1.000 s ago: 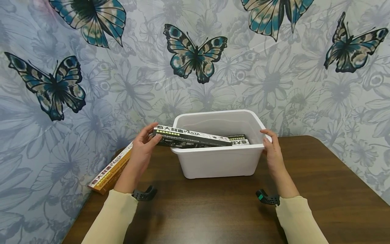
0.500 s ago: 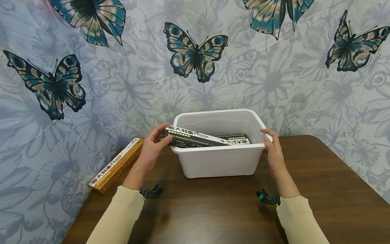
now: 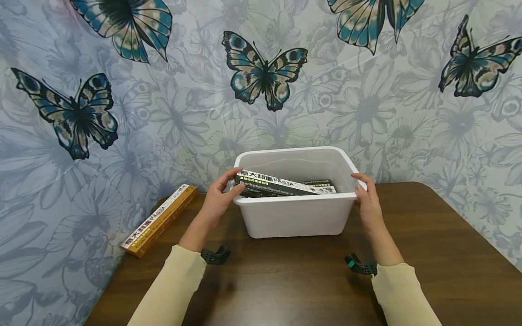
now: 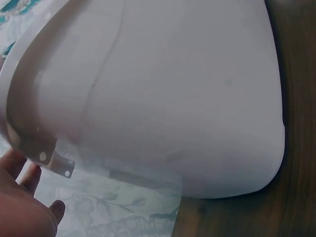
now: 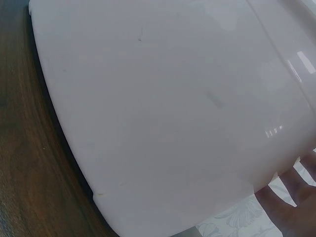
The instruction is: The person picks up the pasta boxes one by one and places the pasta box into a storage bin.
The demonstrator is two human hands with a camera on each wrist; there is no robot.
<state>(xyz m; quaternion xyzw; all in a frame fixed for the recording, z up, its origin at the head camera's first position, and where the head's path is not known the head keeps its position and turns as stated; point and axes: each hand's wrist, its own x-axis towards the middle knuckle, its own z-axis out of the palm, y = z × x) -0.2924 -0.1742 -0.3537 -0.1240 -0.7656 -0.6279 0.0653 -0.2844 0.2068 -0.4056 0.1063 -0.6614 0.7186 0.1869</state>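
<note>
Head view, centre of frame: the left hand [image 3: 218, 201] pinches the near end of a black box [image 3: 274, 188] whose far end already slants down inside the white bin [image 3: 293, 215]. Right hand [image 3: 367, 199] curls over the bin's right rim, steadying it. An orange box [image 3: 160, 220] lies at lower left on the table [image 3: 285, 280]. Loading looks about half done; next, I judge, the black box needs lowering flat beside the one already inside.

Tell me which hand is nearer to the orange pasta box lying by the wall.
Left. The left hand grips the black pasta box at the white bin's left end, nearer the orange pasta box; the right hand holds the bin's far right rim.
</note>
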